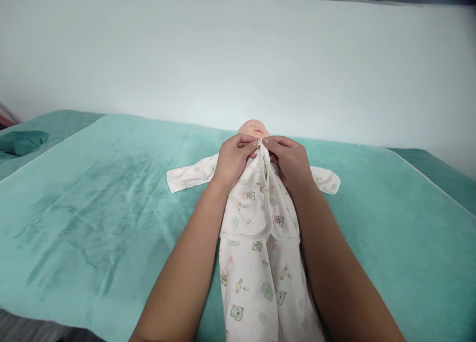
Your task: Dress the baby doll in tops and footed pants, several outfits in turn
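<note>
A baby doll (254, 129) lies on its back on a teal towel (111, 198), head away from me. It wears a white suit (260, 262) printed with small animals, sleeves spread to both sides. My left hand (233, 159) and my right hand (290, 162) meet at the doll's neck. Each hand is closed, pinching an edge of the suit's collar just under the chin. Both forearms run along the doll's sides and cover parts of the suit.
The towel covers a padded table with darker teal edges showing left and right. A folded dark green cloth (22, 141) lies at the far left. A white wall (238, 59) stands close behind the table.
</note>
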{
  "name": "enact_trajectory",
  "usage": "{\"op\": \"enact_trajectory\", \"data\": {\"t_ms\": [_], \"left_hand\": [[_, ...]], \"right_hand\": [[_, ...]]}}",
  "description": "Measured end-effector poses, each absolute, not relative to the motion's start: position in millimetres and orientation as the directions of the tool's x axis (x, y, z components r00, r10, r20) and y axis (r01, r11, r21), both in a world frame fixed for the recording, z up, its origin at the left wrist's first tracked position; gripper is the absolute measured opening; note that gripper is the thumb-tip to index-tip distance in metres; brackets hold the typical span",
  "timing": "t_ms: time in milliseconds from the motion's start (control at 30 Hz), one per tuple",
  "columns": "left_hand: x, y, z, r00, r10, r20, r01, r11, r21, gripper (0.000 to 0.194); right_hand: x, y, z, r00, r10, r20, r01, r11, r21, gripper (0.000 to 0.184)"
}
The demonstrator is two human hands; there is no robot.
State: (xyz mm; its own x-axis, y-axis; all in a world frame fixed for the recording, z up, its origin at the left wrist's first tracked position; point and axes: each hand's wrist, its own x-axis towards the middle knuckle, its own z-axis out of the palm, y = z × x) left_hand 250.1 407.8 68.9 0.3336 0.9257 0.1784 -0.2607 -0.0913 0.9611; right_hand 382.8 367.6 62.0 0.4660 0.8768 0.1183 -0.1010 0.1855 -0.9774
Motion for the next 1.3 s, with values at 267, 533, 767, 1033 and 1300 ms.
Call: {"op": "enact_trajectory", "data": {"t_ms": [267,533,767,1033,1300], "left_hand": [[250.4,409.3,68.2,0.316,0.931,0.184,-0.216,-0.118,0.969,0.007],[251.8,408.5,69.4,0.284,0.940,0.191,-0.086,-0.173,0.981,0.006],[254.5,411.8,68.5,0.267,0.943,0.200,0.037,-0.218,0.975,0.011],[250.6,408.2,74.3,0.321,0.921,0.222,0.132,-0.275,0.952,0.014],[247.4,405.9,73.9,0.331,0.941,0.072,-0.131,-0.029,0.991,0.010]], "right_hand": [[383.0,366.9,62.2,0.497,0.858,0.129,-0.071,0.188,-0.980,0.022],[385.0,370.8,58.7,0.507,0.852,0.131,-0.045,0.179,-0.983,0.020],[383.4,369.2,62.2,0.534,0.838,0.112,0.006,0.129,-0.992,0.014],[383.5,369.3,60.6,0.550,0.822,0.146,0.060,0.135,-0.989,0.012],[379.9,364.4,66.1,0.521,0.837,0.167,0.076,0.150,-0.986,0.014]]}}
